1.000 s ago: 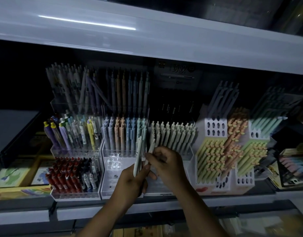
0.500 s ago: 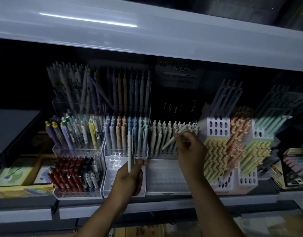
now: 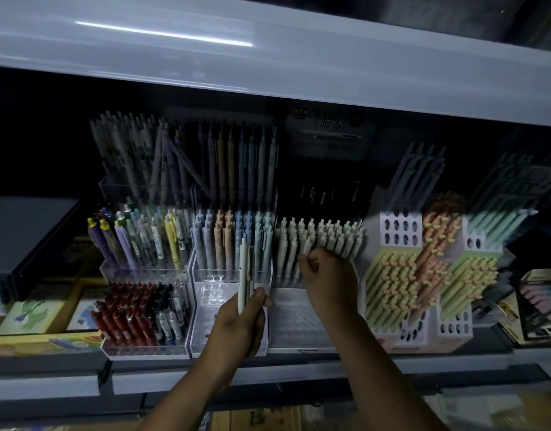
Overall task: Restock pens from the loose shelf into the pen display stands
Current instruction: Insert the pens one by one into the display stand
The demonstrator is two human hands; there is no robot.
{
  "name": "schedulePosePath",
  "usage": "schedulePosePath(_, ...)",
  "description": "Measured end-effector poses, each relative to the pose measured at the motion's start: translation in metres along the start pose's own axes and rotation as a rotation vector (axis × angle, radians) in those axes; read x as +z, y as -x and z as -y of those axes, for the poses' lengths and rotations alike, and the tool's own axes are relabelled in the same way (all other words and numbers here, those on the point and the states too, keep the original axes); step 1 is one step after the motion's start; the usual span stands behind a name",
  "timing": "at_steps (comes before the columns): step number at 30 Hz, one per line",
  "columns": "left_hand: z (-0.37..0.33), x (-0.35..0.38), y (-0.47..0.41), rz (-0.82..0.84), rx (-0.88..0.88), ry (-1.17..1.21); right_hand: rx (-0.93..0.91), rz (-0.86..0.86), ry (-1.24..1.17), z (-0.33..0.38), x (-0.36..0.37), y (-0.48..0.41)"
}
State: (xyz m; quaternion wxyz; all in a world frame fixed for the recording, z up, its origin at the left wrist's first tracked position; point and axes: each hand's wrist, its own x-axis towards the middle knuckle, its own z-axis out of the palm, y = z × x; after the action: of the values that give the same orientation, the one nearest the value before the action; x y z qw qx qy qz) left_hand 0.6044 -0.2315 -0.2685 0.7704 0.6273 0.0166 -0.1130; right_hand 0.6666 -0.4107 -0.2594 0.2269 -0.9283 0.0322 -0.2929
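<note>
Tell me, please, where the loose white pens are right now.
In the head view, low centre: the white pens stand upright in the left hand, before the clear stand, left of the right hand at the cream pens.

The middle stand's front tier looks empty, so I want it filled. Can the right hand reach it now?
Probably yes: the right hand is at the cream pens just behind the front tier, and nothing covers its holes.

Cream pens (image 3: 317, 241); red-capped pens (image 3: 125, 315); yellow, peach, green stand (image 3: 423, 275).
</note>
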Motion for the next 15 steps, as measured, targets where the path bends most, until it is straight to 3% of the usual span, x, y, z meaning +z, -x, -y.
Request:
schedulePosePath(7, -0.001, 0.002, -0.001, 0.005, -0.009, 0.015, 0.07, 0.093, 0.039, 0.006, 0.001, -0.002)
schedulePosePath(15, -0.006, 0.004, 0.0, 0.048, 0.015, 0.025, 0.188, 0.182, -0.091, 0.003, -0.001, 0.012)
